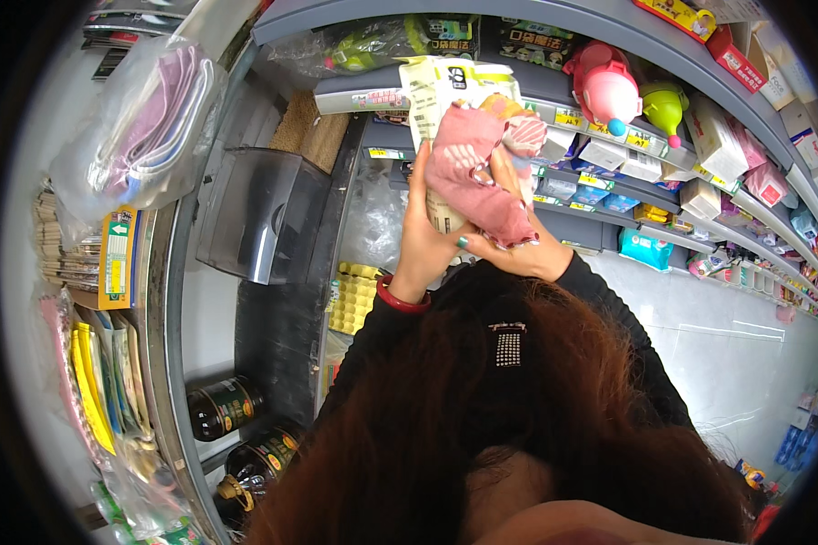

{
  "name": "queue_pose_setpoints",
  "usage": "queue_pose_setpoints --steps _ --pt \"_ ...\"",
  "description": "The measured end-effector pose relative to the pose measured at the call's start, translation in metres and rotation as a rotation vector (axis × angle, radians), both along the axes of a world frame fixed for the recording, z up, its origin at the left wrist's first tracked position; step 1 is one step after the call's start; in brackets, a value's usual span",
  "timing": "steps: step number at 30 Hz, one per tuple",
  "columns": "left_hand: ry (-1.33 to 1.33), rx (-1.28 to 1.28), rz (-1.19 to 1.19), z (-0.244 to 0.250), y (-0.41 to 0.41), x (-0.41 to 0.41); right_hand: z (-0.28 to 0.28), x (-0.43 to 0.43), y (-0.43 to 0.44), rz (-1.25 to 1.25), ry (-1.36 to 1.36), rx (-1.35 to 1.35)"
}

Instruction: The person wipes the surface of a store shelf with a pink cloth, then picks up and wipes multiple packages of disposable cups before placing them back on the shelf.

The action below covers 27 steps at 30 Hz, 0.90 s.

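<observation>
A pink cloth item (470, 163) with pale striped patches and a ruffled edge lies bunched between my hands, in front of the shelf. Behind it are pale yellow-green plastic packs (422, 112) that bear dark writing. My left hand (426, 228), below a red bangle (403, 297), grips the packs along their left side. The fingers of my right hand (528, 248) are partly hidden by the cloth, and its green-nailed thumb lies under the cloth's lower end. Both hands are close together at the wrists.
Pink and green toy-like bottles (610, 88) stand on the shelf edge (552, 116). At left are a clear dark bin (266, 218), bagged folded towels (153, 129) and a metal rack edge (170, 340). Large dark bottles (225, 409) lie lower down. Tiled floor (709, 347) shows right.
</observation>
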<state>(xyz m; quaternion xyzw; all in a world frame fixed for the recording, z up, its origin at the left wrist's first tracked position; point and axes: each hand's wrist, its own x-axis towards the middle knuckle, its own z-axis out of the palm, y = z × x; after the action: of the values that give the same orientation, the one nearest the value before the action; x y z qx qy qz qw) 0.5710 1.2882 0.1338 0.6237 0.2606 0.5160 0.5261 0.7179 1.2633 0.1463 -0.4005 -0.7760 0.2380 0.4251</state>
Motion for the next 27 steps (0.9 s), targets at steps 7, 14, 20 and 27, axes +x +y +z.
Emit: queue_pose_setpoints --steps 7,14,20,27 --pt "0.025 -0.068 -0.058 0.006 -0.013 0.003 0.017 0.01 0.022 -0.131 0.096 -0.006" --pt "-0.047 -0.012 -0.116 -0.001 -0.013 0.009 0.026 0.012 -0.015 -0.24 -0.201 0.269" --pt "-0.024 -0.069 -0.294 -0.016 0.002 0.025 0.014 0.036 -0.021 -0.332 -0.142 0.17" --pt "-0.018 -0.042 -0.565 0.0 0.009 0.092 0.039 0.078 -0.053 -0.665 -0.154 0.217"
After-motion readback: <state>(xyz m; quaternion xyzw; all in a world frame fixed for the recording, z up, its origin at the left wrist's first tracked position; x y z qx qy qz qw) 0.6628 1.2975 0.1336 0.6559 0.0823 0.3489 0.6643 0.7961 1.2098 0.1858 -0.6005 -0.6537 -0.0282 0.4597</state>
